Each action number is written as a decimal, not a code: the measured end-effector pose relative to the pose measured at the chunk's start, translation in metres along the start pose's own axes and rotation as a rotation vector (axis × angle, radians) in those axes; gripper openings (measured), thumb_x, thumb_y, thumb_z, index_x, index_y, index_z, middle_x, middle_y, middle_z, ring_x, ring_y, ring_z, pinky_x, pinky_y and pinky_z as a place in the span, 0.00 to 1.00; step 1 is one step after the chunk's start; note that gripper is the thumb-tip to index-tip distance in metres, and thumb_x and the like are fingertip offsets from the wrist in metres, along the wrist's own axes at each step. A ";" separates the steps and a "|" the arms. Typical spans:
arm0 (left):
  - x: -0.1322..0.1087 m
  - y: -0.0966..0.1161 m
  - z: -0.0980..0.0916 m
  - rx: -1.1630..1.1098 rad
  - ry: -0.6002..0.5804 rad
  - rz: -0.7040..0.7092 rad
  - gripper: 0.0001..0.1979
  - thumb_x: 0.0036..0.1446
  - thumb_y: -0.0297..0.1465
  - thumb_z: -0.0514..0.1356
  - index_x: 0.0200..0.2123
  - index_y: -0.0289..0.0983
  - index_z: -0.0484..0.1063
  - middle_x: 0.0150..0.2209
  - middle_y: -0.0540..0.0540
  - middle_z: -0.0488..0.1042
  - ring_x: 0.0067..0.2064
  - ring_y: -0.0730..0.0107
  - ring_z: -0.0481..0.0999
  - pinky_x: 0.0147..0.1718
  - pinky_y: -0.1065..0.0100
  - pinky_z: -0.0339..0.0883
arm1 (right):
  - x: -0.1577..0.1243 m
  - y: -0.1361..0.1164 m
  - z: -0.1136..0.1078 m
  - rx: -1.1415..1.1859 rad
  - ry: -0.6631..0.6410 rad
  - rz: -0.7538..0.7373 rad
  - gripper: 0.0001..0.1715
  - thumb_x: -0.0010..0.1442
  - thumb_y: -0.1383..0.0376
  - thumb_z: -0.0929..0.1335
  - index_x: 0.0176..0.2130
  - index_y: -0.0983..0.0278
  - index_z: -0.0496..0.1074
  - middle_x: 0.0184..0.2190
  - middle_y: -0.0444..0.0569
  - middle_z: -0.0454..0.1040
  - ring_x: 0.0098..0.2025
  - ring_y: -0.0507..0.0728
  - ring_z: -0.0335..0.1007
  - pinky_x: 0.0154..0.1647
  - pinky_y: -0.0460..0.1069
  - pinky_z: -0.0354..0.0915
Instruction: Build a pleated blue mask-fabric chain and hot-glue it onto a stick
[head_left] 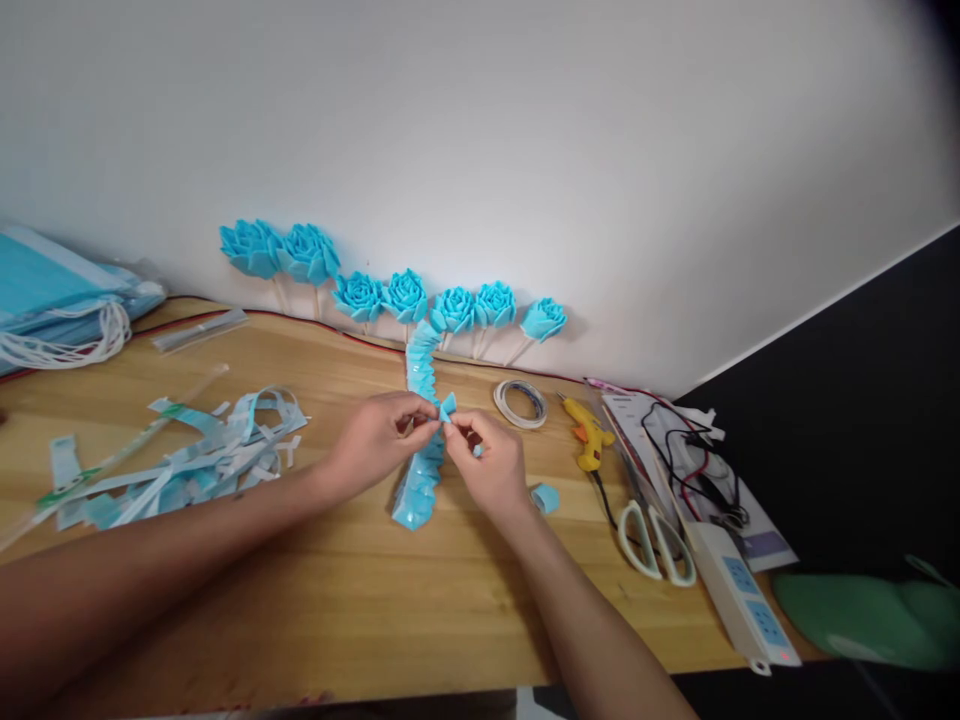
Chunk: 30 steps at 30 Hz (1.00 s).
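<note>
Between my two hands is a small folded blue petal [448, 406]. My left hand [381, 435] pinches it from the left with thumb and forefinger. From the other side my right hand [487, 460] grips it too, and a second bit of blue shows by its curled fingers. Beneath the hands a long row of overlapping blue petals [416, 500] runs over the table toward the wall; my fingers hide its middle. A single blue piece [545, 498] lies right of my right wrist.
Blue flowers on sticks [405, 296] lean along the wall. Cut scraps [187, 460] lie left, near stacked blue masks [60, 290]. On the right are a tape roll [520, 404], a yellow glue gun [589, 435], scissors [656, 540] and a power strip [742, 590].
</note>
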<state>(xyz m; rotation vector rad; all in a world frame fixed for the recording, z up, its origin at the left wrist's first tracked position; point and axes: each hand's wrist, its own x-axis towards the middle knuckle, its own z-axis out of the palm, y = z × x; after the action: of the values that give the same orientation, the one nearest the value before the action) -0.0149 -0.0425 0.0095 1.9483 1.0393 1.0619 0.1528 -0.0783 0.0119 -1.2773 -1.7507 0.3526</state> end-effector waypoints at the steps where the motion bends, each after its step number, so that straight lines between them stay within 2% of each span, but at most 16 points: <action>1: 0.000 0.000 0.000 0.001 -0.003 -0.007 0.06 0.56 0.31 0.59 0.31 0.36 0.76 0.27 0.50 0.76 0.29 0.72 0.72 0.28 0.73 0.61 | 0.000 0.000 0.000 -0.027 0.005 -0.028 0.07 0.60 0.68 0.66 0.30 0.63 0.73 0.25 0.43 0.73 0.24 0.49 0.65 0.29 0.44 0.61; 8: -0.001 -0.002 0.002 -0.034 -0.051 -0.048 0.08 0.54 0.31 0.57 0.30 0.35 0.74 0.25 0.51 0.75 0.26 0.74 0.70 0.26 0.74 0.60 | -0.002 0.002 0.001 -0.108 0.001 -0.130 0.07 0.60 0.70 0.66 0.30 0.63 0.73 0.25 0.43 0.73 0.25 0.50 0.64 0.30 0.45 0.61; 15: -0.002 0.000 0.001 -0.057 -0.049 -0.059 0.10 0.54 0.32 0.55 0.30 0.35 0.75 0.25 0.50 0.74 0.27 0.73 0.70 0.27 0.73 0.61 | -0.002 0.002 0.001 -0.089 0.006 -0.084 0.07 0.60 0.69 0.66 0.30 0.62 0.72 0.25 0.43 0.72 0.25 0.50 0.64 0.29 0.45 0.61; 19: -0.002 0.002 -0.001 -0.108 -0.088 -0.067 0.12 0.55 0.34 0.54 0.32 0.35 0.75 0.27 0.50 0.74 0.29 0.71 0.71 0.28 0.72 0.62 | -0.001 0.001 0.002 -0.054 0.007 -0.046 0.07 0.59 0.68 0.66 0.29 0.62 0.72 0.25 0.43 0.72 0.25 0.50 0.64 0.29 0.45 0.61; 22: -0.001 0.002 -0.003 -0.139 -0.105 -0.084 0.12 0.57 0.37 0.54 0.31 0.35 0.74 0.28 0.49 0.74 0.31 0.70 0.71 0.30 0.71 0.63 | 0.000 0.001 0.001 0.049 -0.008 0.060 0.07 0.58 0.66 0.66 0.28 0.63 0.72 0.24 0.43 0.72 0.25 0.50 0.64 0.28 0.45 0.61; 25: 0.004 0.000 -0.005 -0.221 -0.046 -0.128 0.12 0.57 0.39 0.56 0.31 0.36 0.71 0.29 0.50 0.72 0.32 0.70 0.70 0.33 0.70 0.64 | 0.001 0.003 0.000 0.266 -0.052 0.249 0.09 0.58 0.60 0.67 0.29 0.63 0.72 0.24 0.43 0.73 0.24 0.50 0.63 0.26 0.45 0.61; 28: 0.009 -0.003 -0.006 -0.366 0.004 -0.196 0.14 0.55 0.41 0.60 0.40 0.37 0.69 0.32 0.50 0.72 0.34 0.70 0.71 0.34 0.69 0.65 | 0.003 0.003 -0.002 0.439 -0.088 0.385 0.12 0.57 0.57 0.68 0.29 0.63 0.72 0.24 0.43 0.73 0.22 0.49 0.61 0.24 0.45 0.61; 30: 0.011 -0.003 -0.006 -0.445 -0.070 -0.245 0.18 0.55 0.42 0.61 0.44 0.37 0.68 0.32 0.50 0.72 0.32 0.70 0.70 0.32 0.70 0.64 | 0.004 0.002 -0.002 0.486 -0.099 0.425 0.13 0.55 0.56 0.69 0.28 0.63 0.71 0.24 0.43 0.72 0.21 0.49 0.61 0.24 0.45 0.60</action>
<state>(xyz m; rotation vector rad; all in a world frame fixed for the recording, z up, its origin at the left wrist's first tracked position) -0.0173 -0.0300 0.0133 1.4516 0.8866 0.9808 0.1558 -0.0743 0.0137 -1.2700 -1.3406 1.0320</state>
